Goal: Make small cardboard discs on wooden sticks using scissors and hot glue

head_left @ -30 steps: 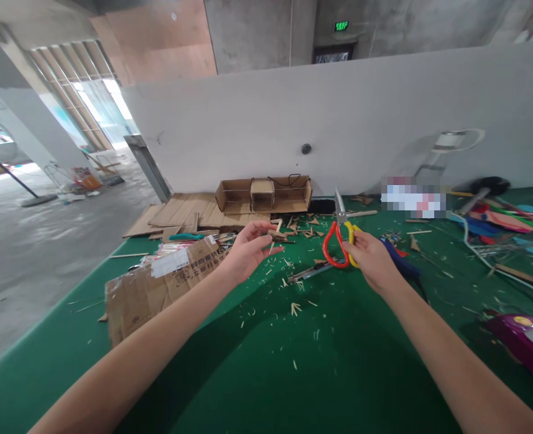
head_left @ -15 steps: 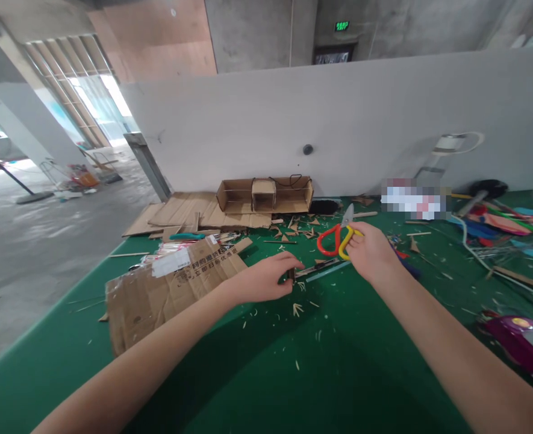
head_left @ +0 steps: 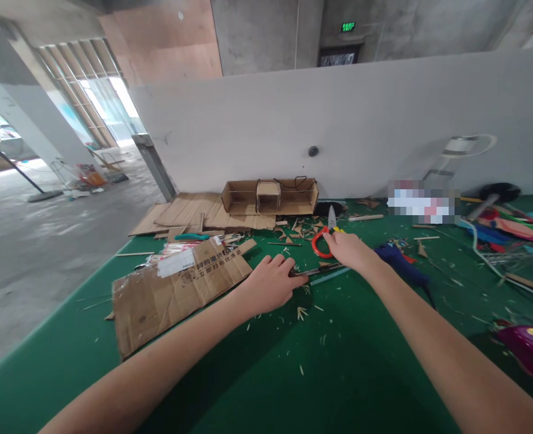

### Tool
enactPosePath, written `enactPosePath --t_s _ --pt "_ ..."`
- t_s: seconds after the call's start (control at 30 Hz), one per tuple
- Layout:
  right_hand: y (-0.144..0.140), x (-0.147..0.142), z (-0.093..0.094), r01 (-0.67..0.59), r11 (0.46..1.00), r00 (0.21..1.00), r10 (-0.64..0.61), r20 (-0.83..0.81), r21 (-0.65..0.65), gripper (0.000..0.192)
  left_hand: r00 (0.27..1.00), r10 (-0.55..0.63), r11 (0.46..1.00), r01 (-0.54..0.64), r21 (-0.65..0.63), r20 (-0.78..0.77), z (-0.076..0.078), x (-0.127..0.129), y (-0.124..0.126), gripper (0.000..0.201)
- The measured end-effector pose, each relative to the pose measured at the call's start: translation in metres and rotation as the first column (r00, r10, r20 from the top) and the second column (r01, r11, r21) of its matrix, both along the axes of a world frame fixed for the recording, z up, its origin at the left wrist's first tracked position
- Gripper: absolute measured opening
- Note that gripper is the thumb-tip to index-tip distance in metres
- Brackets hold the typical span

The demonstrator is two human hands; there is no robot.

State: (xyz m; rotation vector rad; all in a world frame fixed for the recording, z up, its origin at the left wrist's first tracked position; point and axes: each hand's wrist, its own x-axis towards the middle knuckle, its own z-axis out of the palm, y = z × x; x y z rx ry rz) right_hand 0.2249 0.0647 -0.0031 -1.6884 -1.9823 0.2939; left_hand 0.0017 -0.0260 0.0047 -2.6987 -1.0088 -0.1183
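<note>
My right hand [head_left: 348, 249] is closed round the handles of a pair of scissors [head_left: 323, 243] with one red and one yellow loop. The blades point up and away from me, close together. To its left, my left hand [head_left: 273, 283] has its fingers curled at the near end of a slim dark tool [head_left: 323, 269] lying low over the table; its exact kind is unclear. A pale bluish strip [head_left: 332, 276] lies just beside that tool. Small wood shavings [head_left: 302, 313] are scattered in front of the left hand.
On the green table [head_left: 266, 386], a flattened printed carton [head_left: 158, 301] lies left. Behind stands an open cardboard box structure [head_left: 241, 198] against the white partition [head_left: 230, 132]. A blue-handled tool [head_left: 402, 265], a glue gun by its shape, lies right, near a purple device [head_left: 526, 349].
My right hand has moved left with the scissors, whose blades now stand more upright. My left hand's fingers have shifted on the end of the dark tool. The view has turned slightly left.
</note>
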Motion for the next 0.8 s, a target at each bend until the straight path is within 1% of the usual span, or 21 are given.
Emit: enactPosePath --t_s 0.07,0.17,0.23,0.33,0.4,0.47,0.57,0.7,0.77,0.8 --pt "-0.014 0.003 0.005 -0.045 0.998 0.996 0.042 0.083 0.035 0.032 1.0 0.018 1.0 -0.018 0.017 -0.013 -0.001 0.0 0.001 0.04" --pt "-0.035 0.005 0.009 -0.172 0.982 0.974 0.157 0.162 0.08 0.028 0.999 0.052 0.998 -0.052 0.024 -0.015 -0.002 -0.001 0.003 0.038" --pt "-0.048 0.003 0.007 -0.247 0.965 0.954 0.227 0.196 0.084 0.028 0.995 0.102 0.994 -0.102 0.029 -0.014 -0.003 -0.002 0.004 0.035" --pt "-0.061 0.001 -0.003 -0.31 0.949 0.927 0.287 0.243 0.063 0.028 0.981 0.195 0.98 -0.195 0.03 0.0 -0.006 -0.004 0.009 0.031" --pt "-0.064 0.001 -0.011 -0.311 0.949 0.917 0.286 0.277 0.049 0.03 0.971 0.238 0.971 -0.238 0.024 0.012 -0.007 -0.007 0.013 0.03" --pt "-0.065 0.002 -0.016 -0.279 0.959 0.919 0.253 0.302 0.043 0.032 0.965 0.26 0.965 -0.26 0.009 0.019 -0.007 -0.01 0.016 0.029" --pt "-0.064 0.003 -0.017 -0.239 0.97 0.913 0.212 0.348 0.036 0.034 0.961 0.277 0.961 -0.277 -0.007 0.024 -0.004 -0.014 0.02 0.029" --pt "-0.063 -0.008 -0.015 -0.207 0.976 0.87 0.152 0.468 0.068 0.03 0.952 0.302 0.953 -0.303 0.015 0.053 0.006 -0.019 0.022 0.03" --pt "-0.062 -0.015 -0.013 -0.21 0.975 0.855 0.145 0.497 0.077 0.027 0.95 0.308 0.952 -0.307 -0.021 0.06 0.014 -0.022 0.022 0.031" --pt "-0.062 -0.019 -0.013 -0.215 0.974 0.85 0.15 0.504 0.073 0.025 0.953 0.299 0.953 -0.296 -0.059 0.053 0.019 -0.023 0.022 0.032"
